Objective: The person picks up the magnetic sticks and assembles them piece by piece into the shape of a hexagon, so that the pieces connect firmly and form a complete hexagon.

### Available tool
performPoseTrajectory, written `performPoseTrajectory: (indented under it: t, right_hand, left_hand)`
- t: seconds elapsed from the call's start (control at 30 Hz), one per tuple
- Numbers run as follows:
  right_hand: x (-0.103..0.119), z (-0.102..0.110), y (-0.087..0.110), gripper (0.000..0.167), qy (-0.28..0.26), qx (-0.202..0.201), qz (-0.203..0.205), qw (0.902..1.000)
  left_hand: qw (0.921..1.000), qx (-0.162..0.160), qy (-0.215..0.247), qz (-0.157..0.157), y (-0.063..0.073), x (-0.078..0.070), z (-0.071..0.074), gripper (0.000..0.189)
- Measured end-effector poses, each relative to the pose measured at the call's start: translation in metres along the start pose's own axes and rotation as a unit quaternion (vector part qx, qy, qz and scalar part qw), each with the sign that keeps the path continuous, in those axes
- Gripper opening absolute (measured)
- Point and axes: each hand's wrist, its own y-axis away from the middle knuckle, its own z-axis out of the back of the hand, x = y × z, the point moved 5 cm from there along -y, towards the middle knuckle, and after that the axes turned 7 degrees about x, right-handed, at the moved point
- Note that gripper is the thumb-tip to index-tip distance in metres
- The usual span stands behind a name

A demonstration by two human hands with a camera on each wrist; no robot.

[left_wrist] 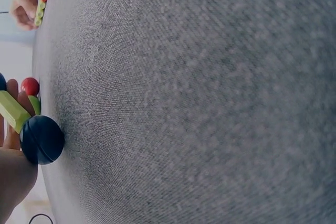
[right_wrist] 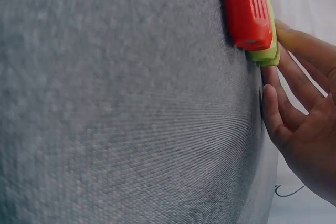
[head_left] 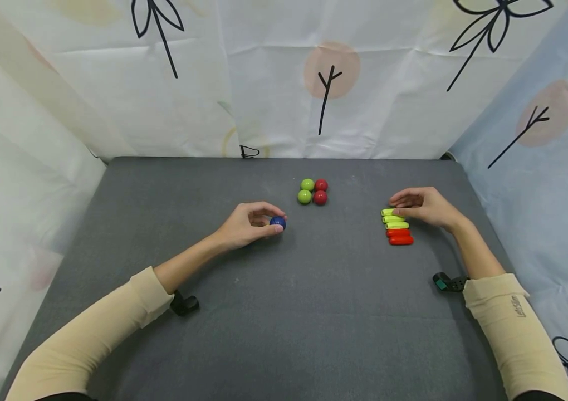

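Observation:
In the head view my left hand pinches a blue ball left of the table's middle. From the left wrist, this ball shows at the edge as the upper end of a yellow-green stick. A second dark blue ball sits at the stick's lower end, close over the cloth. My right hand has its thumb and fingers around the farthest yellow-green stick of a row. More yellow-green sticks and red sticks lie side by side nearer me.
Two green balls and two red balls stand grouped toward the back middle. A grey cloth covers the table. White printed curtains enclose its back and sides.

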Motion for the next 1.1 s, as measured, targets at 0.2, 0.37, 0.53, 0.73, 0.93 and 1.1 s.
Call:
performPoseTrajectory:
  t: [0.2, 0.37, 0.53, 0.73, 0.93, 1.1]
  right_hand:
    - [-0.002, -0.001, -0.002, 0.032, 0.035, 0.005, -0.005, 0.9994]
    - [-0.002, -0.002, -0.002, 0.032, 0.049, 0.007, -0.006, 0.9988]
    - [0.002, -0.001, -0.003, 0.030, 0.057, -0.009, 0.011, 0.9983]
    - [0.023, -0.005, -0.004, 0.029, 0.010, -0.037, 0.024, 0.9990]
    - [0.062, -0.024, -0.011, 0.028, -0.032, -0.031, 0.058, 0.9973]
    - [0.093, -0.045, -0.020, 0.027, -0.062, -0.013, 0.094, 0.9935]
  left_hand:
    - [1.0000, -0.001, 0.003, -0.001, 0.001, 0.000, 0.000, 0.030]
    - [1.0000, -0.002, 0.004, -0.003, 0.002, 0.000, 0.001, 0.031]
    - [1.0000, -0.002, 0.003, -0.004, 0.002, 0.000, 0.002, 0.032]
    - [0.9999, 0.003, 0.001, -0.010, 0.001, -0.001, 0.002, 0.034]
    - [0.9999, 0.002, 0.006, -0.014, 0.001, -0.002, 0.002, 0.036]
    - [0.9998, 0.006, 0.014, -0.015, 0.000, -0.003, 0.001, 0.041]
